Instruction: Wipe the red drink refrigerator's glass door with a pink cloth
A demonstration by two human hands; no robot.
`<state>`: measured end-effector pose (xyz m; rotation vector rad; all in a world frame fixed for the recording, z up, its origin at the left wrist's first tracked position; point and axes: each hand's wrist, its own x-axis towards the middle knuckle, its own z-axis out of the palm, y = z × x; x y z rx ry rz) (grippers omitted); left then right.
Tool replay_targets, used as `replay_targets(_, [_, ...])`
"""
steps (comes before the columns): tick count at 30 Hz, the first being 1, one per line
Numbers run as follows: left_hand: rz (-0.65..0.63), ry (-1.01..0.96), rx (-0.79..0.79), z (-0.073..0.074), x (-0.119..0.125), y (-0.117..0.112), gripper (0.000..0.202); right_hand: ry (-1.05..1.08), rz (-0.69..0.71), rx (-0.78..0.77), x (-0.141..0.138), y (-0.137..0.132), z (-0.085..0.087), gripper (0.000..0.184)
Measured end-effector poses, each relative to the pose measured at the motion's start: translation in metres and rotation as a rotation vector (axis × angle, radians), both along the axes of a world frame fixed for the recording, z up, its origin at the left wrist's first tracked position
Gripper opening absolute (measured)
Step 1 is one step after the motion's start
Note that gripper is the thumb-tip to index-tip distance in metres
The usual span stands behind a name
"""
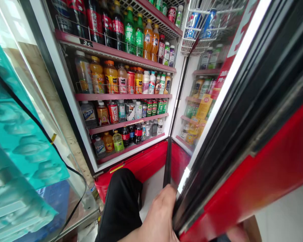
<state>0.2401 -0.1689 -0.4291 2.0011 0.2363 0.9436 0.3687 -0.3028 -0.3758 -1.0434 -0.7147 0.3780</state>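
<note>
My left hand (159,215) is at the bottom centre, its fingers curled round the inner edge of the open fridge door (244,134). The door is red and black and swings out to the right. A patch of skin at the bottom edge, on the door's outer side, looks like my right hand (238,232); its fingers are hidden. In front of me, the open drinks fridge (131,158) has red shelves packed with bottles and cans (126,80). My leg in black trousers (121,201) is bent in front of the fridge's red base.
A second fridge section (202,97) with more drinks stands to the right of a white post. White wire racks (204,23) with blue cans hang at the top. A glass-fronted cabinet (27,151) with teal packaging fills the left side. The floor is pale.
</note>
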Motion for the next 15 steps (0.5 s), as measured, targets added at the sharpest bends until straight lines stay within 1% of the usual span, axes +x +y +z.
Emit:
replay_targets(3, [0.081, 0.007, -0.041, 0.001, -0.011, 0.001, 0.077, -0.020, 0.093, 0.017, -0.008, 0.015, 0.012, 0.069])
replay_targets(6, [0.116, -0.004, -0.043, -0.001, -0.018, 0.003, 0.072, -0.019, 0.174, 0.010, -0.017, 0.023, 0.020, 0.074])
replay_targets(9, [0.051, -0.053, -0.049, 0.001, -0.020, 0.005, 0.075, 0.043, 0.255, -0.001, -0.025, 0.026, 0.022, 0.075])
replay_targets(11, [-0.012, -0.087, -0.092, 0.005, -0.021, 0.004, 0.075, 0.075, 0.291, 0.000, -0.030, 0.028, 0.023, 0.075])
replay_targets(13, [-0.058, -0.099, -0.148, 0.011, -0.022, 0.002, 0.071, 0.070, 0.301, 0.010, -0.034, 0.032, 0.024, 0.075])
replay_targets(15, [-0.082, -0.091, -0.188, 0.016, -0.026, 0.000, 0.067, 0.055, 0.298, 0.021, -0.037, 0.036, 0.024, 0.068])
